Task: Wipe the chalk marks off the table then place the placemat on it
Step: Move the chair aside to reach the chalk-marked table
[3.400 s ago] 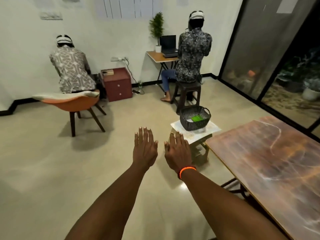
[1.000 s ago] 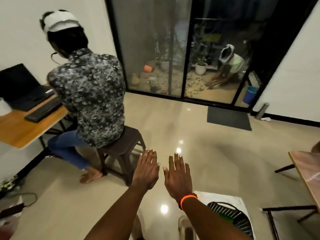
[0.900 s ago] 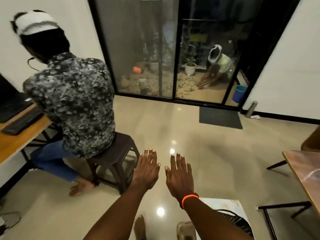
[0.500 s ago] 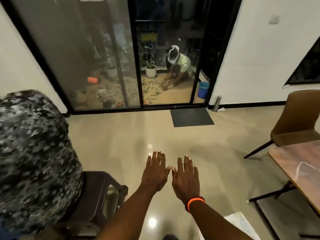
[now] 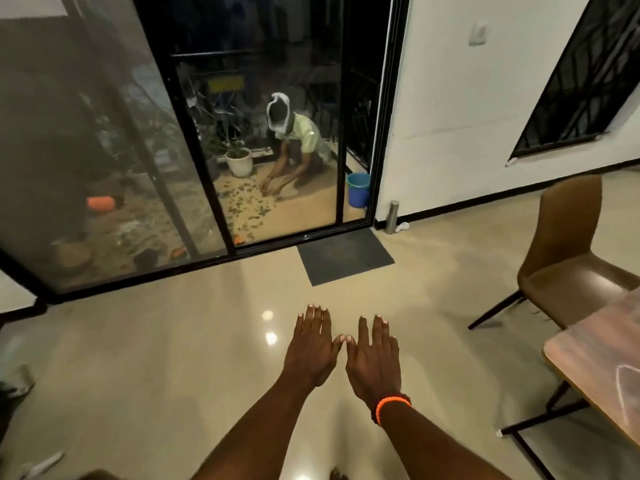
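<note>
In the head view no brand, label or writing can be read anywhere.

The counter [image 5: 602, 362] shows only as a corner at 4 o'clock: a reddish-brown, wood-grained top with a pale edge band, resting on thin black metal legs. A faint white chalk mark [image 5: 623, 379], an angular line, lies on it near the right edge of the picture. No placemat shows in this view.

The left hand [image 5: 309, 351] and right hand [image 5: 375, 362] stretch forward side by side at 6 o'clock, palms down, above the glossy beige floor [image 5: 173, 341]. Each grip is released: fingers straight and close together, holding nothing. The two thumb tips nearly meet between the hands; whether they touch cannot be told. An orange beaded wristband [image 5: 393, 405] circles the right wrist. Both forearms are bare.

A brown moulded chair [image 5: 568, 258] with dark slanted legs stands at 3 o'clock, just beyond the counter. A dark grey rectangular doormat [image 5: 344, 256] lies at 12 o'clock before a black-framed sliding glass door [image 5: 194, 133]. Beyond the glass, a person [image 5: 298, 147] crouches beside a white plant pot [image 5: 239, 162] and a blue bucket [image 5: 358, 188].
</note>
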